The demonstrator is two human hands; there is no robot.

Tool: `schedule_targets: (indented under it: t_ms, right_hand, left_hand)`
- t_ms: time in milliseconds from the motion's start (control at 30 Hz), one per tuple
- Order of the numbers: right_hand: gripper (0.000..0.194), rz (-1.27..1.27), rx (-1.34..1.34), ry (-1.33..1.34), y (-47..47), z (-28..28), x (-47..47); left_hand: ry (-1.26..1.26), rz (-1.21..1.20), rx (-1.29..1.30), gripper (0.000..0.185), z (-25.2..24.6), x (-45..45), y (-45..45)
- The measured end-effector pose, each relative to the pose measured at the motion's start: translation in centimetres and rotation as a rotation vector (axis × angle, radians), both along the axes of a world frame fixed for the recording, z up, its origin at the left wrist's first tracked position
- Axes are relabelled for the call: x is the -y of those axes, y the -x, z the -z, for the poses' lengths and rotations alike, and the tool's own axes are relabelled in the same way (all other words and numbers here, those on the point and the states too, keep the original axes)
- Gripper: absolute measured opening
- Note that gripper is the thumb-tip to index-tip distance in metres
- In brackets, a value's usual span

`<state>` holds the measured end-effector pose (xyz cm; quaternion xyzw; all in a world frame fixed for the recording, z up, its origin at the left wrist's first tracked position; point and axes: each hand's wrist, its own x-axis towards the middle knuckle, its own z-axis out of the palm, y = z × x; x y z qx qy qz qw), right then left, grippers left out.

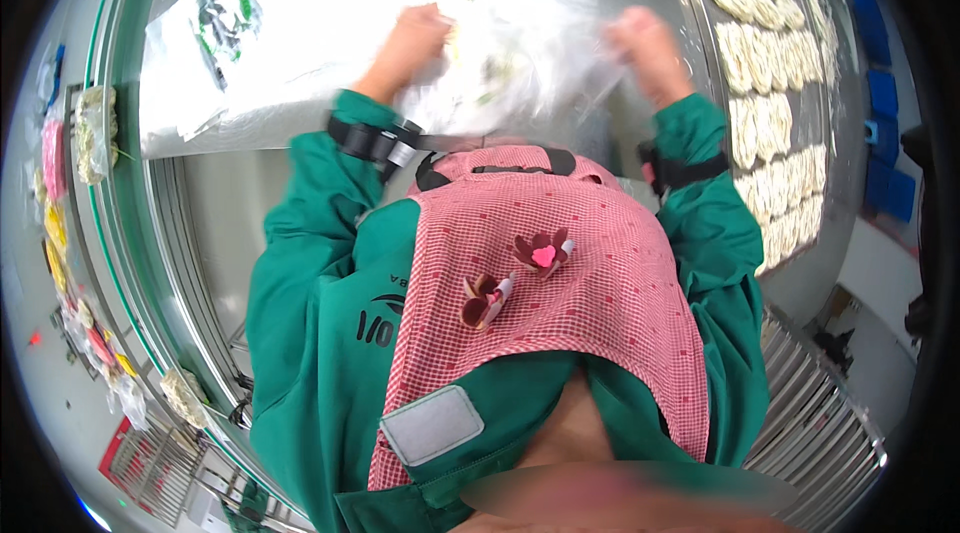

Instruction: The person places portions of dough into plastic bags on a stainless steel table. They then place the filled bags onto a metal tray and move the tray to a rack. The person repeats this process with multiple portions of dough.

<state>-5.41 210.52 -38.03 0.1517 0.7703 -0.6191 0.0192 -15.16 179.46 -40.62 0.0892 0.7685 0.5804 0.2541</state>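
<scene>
A clear plastic bag (536, 45) with faint green marks spreads between my two hands above the steel worktable. My left hand (416, 38) is closed in a fist on its left side, with something pale yellow just beside the knuckles. My right hand (646, 42), blurred, pinches the bag's right edge. Whatever lies inside the bag is too washed out to tell. To the left of my left hand, white plastic sheeting or bags (277, 60) with green and dark print cover the table, bright with glare.
On the right, a metal tray (701, 23) carries rows of pale noodle bundles (765, 57). A green-edged conveyor (124, 180) runs along the left, with bagged noodles (96, 135) on it. Blue bins (883, 94) stand far right; a slatted steel rack (814, 413) is at lower right.
</scene>
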Motion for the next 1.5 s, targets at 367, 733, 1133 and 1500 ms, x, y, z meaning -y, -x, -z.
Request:
schedule_targets:
  t_ms: [367, 733, 1133, 1500]
  right_hand:
    - [0.03, 0.192, -0.587, -0.181, -6.1, -4.4, -0.6]
    - [0.011, 0.451, -1.012, -1.204, -10.0, -17.6, -11.4]
    - [0.035, 0.036, 0.09, 0.081, -30.5, 1.3, -24.4]
    - [0.085, 0.159, 0.497, -0.544, -25.3, 3.0, -46.8]
  left_hand:
    - [0.083, 0.23, -1.327, 0.047, -5.1, -8.7, -3.7]
    - [0.208, -0.351, -1.746, 0.017, -20.9, -4.4, 2.6]
    - [0.174, 0.473, -0.049, 0.015, -10.8, -3.7, -20.7]
    - [-0.632, 0.322, -0.052, 0.041, -19.4, -15.7, -14.4]
